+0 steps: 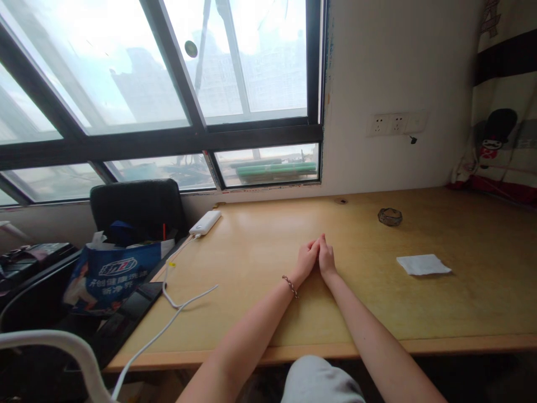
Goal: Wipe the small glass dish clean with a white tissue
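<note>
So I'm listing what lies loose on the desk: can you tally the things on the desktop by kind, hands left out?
Power bank: 1
Cable: 1
Ashtray: 1
Napkin: 1
Total: 4
Both hands, left hand and right hand, rest together mid-desk, holding nothing.

Hands (316,258) together on desk (260,246)

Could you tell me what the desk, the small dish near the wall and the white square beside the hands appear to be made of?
Desk: likely wood or laminate, pale yellow with a soft sheen and window glare. Dish: probably glass, dark and translucent with glints. White square: seemingly folded tissue or paper, matte, thin edges.
</note>
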Motion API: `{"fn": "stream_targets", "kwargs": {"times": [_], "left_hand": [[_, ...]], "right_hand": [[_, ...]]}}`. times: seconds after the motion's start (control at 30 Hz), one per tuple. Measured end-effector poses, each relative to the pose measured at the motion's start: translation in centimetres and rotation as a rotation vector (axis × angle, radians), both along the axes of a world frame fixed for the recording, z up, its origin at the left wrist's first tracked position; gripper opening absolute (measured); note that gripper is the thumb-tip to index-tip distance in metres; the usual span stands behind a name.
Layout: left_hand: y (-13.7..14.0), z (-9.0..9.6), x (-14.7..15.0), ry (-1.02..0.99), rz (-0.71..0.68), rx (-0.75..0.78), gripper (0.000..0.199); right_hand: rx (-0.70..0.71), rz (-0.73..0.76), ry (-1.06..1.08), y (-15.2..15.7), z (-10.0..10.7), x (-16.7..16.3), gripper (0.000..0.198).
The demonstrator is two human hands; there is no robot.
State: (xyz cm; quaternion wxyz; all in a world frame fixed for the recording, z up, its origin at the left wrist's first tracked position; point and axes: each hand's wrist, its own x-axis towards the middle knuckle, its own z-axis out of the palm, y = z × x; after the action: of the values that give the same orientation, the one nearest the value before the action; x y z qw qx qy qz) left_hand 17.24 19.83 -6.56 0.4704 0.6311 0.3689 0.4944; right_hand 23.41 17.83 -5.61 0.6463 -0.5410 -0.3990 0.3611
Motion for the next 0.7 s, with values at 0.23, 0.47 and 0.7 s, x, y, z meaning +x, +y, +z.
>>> {"fn": "stream_targets", "kwargs": {"times": [0.23, 0.47, 0.7], "left_hand": [[-0.11, 0.2, -0.02, 0.024, 0.006, -0.005, 0.037], [-0.58, 0.5, -0.02, 0.103, 0.087, 0.079, 0.037], [-0.42, 0.39, -0.07, 0.127, 0.118, 0.055, 0.035]], "right_hand": [[0.006, 0.015, -0.016, 0.09, -0.22, -0.01, 0.055], [0.032, 0.021, -0.036, 0.07, -0.22, 0.02, 0.055], [0.038, 0.022, -0.035, 0.01, -0.11, 0.01, 0.056]]}}
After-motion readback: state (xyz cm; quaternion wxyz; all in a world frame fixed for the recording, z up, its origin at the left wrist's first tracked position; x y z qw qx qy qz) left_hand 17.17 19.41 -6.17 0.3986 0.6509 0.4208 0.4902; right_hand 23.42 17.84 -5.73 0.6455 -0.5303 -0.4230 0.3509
